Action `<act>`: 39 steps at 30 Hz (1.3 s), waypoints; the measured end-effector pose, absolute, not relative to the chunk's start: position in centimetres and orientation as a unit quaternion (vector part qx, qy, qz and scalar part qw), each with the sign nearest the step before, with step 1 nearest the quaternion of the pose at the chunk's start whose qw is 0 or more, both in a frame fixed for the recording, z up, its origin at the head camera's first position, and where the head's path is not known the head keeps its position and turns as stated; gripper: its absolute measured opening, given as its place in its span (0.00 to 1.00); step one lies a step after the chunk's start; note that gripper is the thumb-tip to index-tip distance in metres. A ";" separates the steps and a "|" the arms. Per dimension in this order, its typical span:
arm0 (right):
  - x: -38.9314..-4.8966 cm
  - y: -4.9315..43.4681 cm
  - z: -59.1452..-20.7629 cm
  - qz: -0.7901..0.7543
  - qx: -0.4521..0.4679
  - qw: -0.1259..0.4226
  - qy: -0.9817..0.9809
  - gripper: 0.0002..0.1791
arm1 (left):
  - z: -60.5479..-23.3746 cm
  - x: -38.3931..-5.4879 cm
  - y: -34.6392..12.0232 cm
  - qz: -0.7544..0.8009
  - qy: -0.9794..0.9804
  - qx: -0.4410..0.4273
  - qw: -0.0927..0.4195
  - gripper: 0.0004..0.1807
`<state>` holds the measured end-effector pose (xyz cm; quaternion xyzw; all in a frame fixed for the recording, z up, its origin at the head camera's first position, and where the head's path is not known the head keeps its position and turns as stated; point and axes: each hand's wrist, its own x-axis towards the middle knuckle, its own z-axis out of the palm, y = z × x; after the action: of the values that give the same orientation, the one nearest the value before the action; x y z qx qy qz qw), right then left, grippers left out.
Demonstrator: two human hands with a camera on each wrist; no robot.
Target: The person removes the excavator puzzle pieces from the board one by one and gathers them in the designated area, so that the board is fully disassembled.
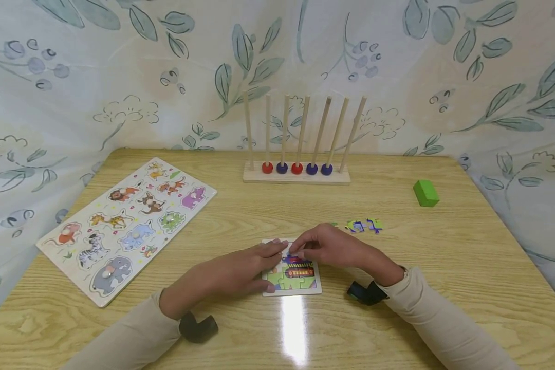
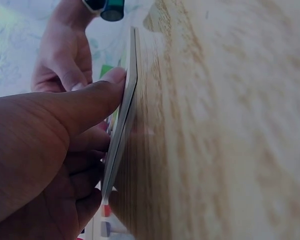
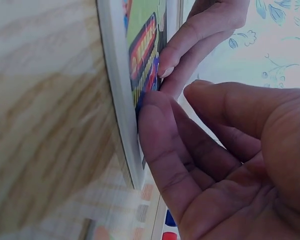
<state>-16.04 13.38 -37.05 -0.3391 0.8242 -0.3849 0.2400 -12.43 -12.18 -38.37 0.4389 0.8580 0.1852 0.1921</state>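
Puzzle (image 1: 300,273) partly covered, loose pieces (image 1: 375,224) indistinct

A wood-grain table (image 1: 453,288) bears a framed puzzle (image 1: 300,282), loose pieces (image 1: 374,224), animal board (image 1: 130,206), peg stand (image 1: 296,178), green block (image 1: 426,193)

A pale cloth (image 1: 194,61) printed with blue-green leaves (image 1: 242,46), bluish berries (image 1: 36,65) and outlined flowers (image 1: 127,110) rises behind a yellowish wood-grain surface (image 1: 222,218), and also shows along its left and right sides. A bright white reflection (image 1: 294,329) streaks the near part of the surface, its grain running mostly side to side.
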 end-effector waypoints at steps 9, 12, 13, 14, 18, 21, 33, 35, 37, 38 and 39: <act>-16.1 13.3 -37.3 -0.392 -0.347 0.248 0.815 0.11 | -38.4 -12.4 -12.2 0.187 0.858 0.437 0.193 0.38; -16.1 13.3 -37.4 -0.397 -0.350 0.255 0.809 0.11 | -38.4 -12.4 -12.3 0.190 0.859 0.437 0.189 0.37; -16.1 13.3 -37.4 -0.398 -0.352 0.257 0.807 0.11 | -38.4 -12.4 -12.4 0.191 0.859 0.437 0.188 0.37; -16.1 13.3 -37.4 -0.399 -0.353 0.259 0.806 0.11 | -38.4 -12.3 -12.4 0.191 0.859 0.437 0.187 0.37; -16.2 13.4 -37.4 -0.404 -0.362 0.261 0.799 0.11 | -38.4 -12.4 -12.5 0.194 0.857 0.441 0.186 0.38; -16.2 13.4 -37.4 -0.409 -0.367 0.260 0.794 0.11 | -38.4 -12.4 -12.5 0.197 0.855 0.443 0.187 0.39; -15.9 13.3 -37.5 -0.437 -0.340 0.236 0.799 0.09 | -38.6 -12.6 -12.3 0.205 0.853 0.439 0.193 0.39; -15.8 13.2 -37.3 -0.439 -0.337 0.227 0.801 0.09 | -38.6 -12.5 -12.3 0.201 0.854 0.440 0.193 0.39; -15.7 13.1 -37.2 -0.438 -0.337 0.217 0.805 0.10 | -38.6 -12.5 -12.3 0.197 0.854 0.440 0.194 0.40; -15.7 13.0 -37.1 -0.438 -0.337 0.213 0.806 0.10 | -38.6 -12.5 -12.3 0.195 0.855 0.439 0.195 0.40; -15.6 12.9 -37.1 -0.438 -0.337 0.211 0.806 0.10 | -38.6 -12.5 -12.3 0.194 0.856 0.438 0.196 0.40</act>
<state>-15.64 12.92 -37.07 -0.3372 0.8063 -0.4378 0.2108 -12.50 -12.26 -38.60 0.4382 0.8556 0.1940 0.1957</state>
